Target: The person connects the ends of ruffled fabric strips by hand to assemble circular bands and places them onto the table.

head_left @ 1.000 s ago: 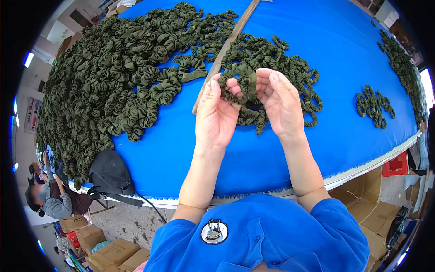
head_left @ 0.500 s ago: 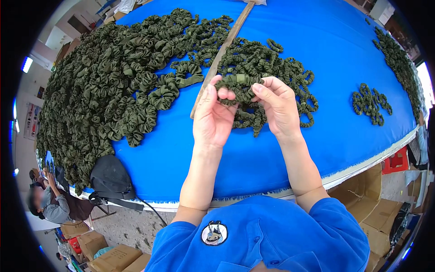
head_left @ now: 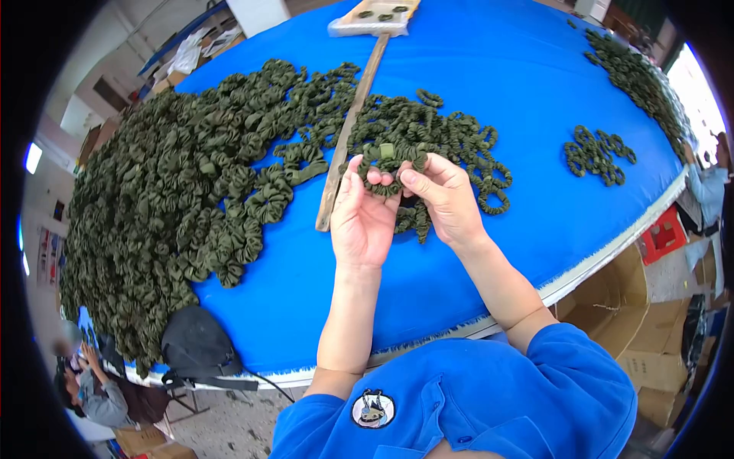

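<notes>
Between my hands is a dark green scrunchie (head_left: 388, 151), a ring of gathered fabric with a flat lighter patch on its top. My left hand (head_left: 365, 218) has its fingers inside the ring, palm facing up. On the other side, my right hand (head_left: 447, 197) pinches the ring's edge with thumb and fingers. Just behind lies a pile of thin green scrunchies (head_left: 482, 145). A wooden strip (head_left: 353, 122) separates it from a much larger heap of fuller scrunchies (head_left: 168, 183) on the left.
Blue cloth (head_left: 474, 53) covers the table. A tray (head_left: 375, 27) stands at the far end of the strip. A small cluster (head_left: 599, 155) lies right. A black bag (head_left: 197, 340) sits at the near left edge, beside a seated person (head_left: 107, 402). Cardboard boxes (head_left: 650, 344) stand lower right.
My right hand has closed from open fingers to a pinch on the scrunchie, and the ring has turned. The view has tilted up, bringing the tray into sight.
</notes>
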A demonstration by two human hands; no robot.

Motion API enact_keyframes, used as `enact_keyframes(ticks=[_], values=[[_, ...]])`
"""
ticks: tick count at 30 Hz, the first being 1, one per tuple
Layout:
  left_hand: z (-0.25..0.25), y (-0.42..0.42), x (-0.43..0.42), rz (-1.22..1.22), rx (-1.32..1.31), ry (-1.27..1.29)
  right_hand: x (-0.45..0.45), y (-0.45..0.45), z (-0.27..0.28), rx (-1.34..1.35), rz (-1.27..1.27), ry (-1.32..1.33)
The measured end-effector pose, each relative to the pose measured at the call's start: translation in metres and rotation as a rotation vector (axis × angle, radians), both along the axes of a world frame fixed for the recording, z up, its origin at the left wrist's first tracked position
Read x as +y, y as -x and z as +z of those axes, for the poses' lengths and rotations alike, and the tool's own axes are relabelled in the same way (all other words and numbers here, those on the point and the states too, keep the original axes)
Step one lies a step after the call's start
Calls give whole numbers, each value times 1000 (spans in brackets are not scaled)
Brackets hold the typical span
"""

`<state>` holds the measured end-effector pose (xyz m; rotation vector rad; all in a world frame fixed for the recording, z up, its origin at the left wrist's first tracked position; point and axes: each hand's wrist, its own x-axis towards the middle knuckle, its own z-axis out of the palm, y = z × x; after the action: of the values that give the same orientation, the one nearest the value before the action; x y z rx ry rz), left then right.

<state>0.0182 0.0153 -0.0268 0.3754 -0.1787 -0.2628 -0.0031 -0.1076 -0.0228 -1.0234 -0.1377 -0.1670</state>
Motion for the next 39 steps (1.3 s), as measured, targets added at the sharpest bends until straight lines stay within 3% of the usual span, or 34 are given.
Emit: enact_keyframes(ticks=[9,10,12,15,18,22,26,29,31,33,34,37,39], values=[[-8,4,-3,-229,-2,78,-23,30,-19,114,-163,35],[2,6,-3,-65,9,-200,-31,35,-24,153,-157,6],[6,1,6,147,30,-455,-52,49,-25,248,-205,4],[-1,-12,33,222,64,-321,-117,64,-34,311,-395,101],[-8,-22,50,238,44,-215,-203,61,-34,297,-768,184],[-11,-28,57,220,40,-182,-240,78,-102,513,-787,307],[-15,-27,59,216,41,-184,-221,88,-100,498,-940,458],[-15,-25,57,204,39,-203,-228,95,-116,511,-927,606],[-16,-25,54,198,37,-203,-239,92,-121,466,-1042,1194],[-16,-24,51,204,42,-215,-256,78,-126,677,-1108,1491],[-15,-22,49,207,44,-225,-267,71,-128,673,-1093,1491],[-11,-19,49,272,44,-239,-309,44,-127,1053,-1160,1700],[-10,-14,51,296,55,-257,-335,28,-123,1087,-1145,1744]])
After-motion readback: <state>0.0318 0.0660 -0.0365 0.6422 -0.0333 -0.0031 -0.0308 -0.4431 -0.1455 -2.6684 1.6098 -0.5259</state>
